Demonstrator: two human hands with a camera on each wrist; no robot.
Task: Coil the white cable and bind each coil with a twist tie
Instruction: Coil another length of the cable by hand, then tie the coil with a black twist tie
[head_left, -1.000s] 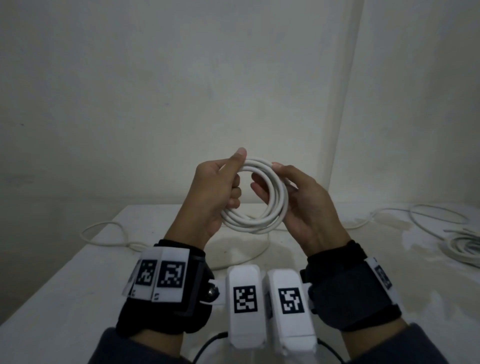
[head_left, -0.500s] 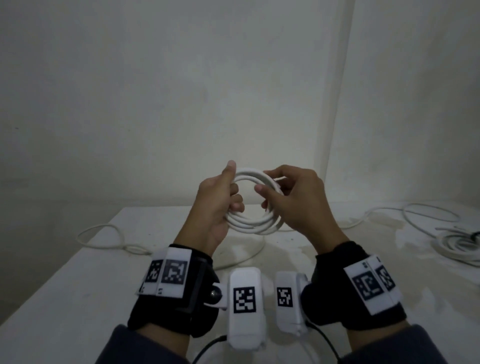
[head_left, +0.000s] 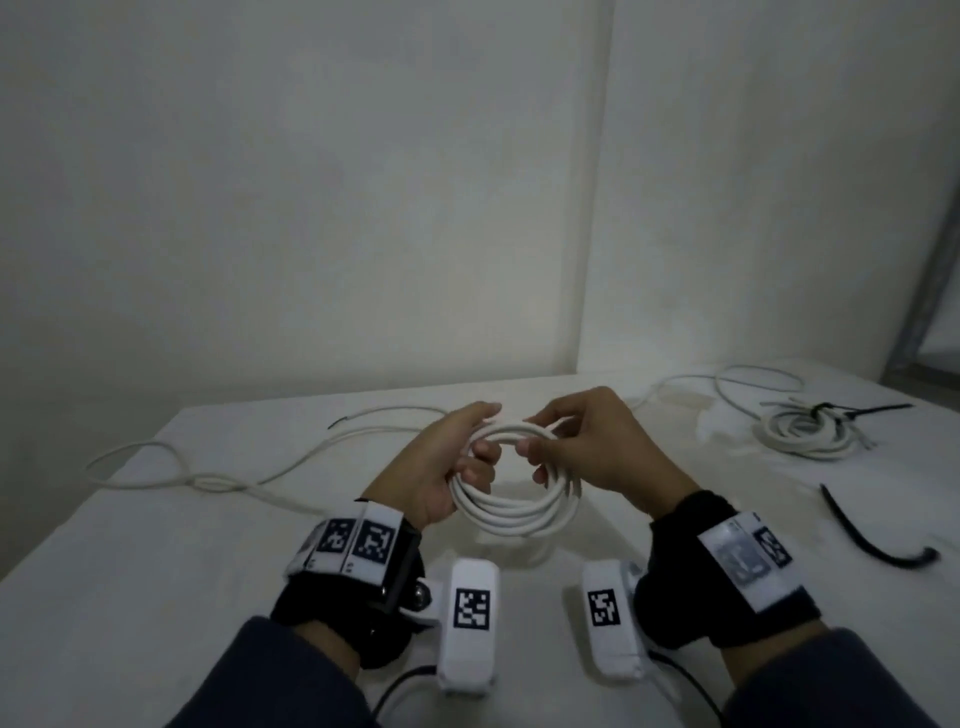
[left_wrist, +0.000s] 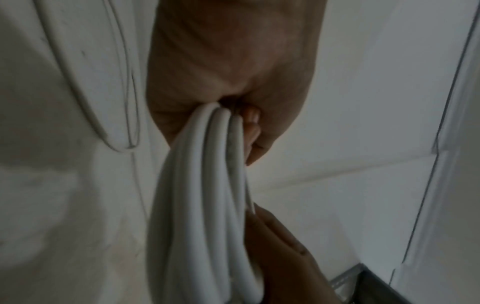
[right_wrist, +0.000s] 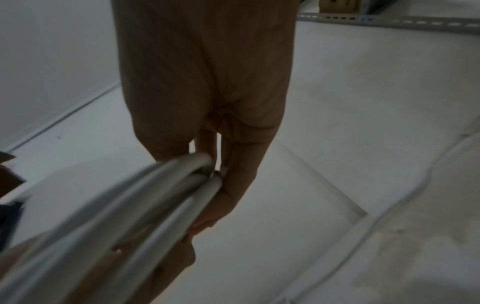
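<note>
Both hands grip the white cable coil (head_left: 511, 499), left hand (head_left: 435, 470) and right hand (head_left: 597, 452) on opposite sides; light, springy, likely to unwind unless pinched across all loops

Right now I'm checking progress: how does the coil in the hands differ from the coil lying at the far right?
The held coil is gripped in the air by the left hand and right hand and shows no tie. The far coil lies flat on the table with a black tie on it. Both are white cable.
</note>
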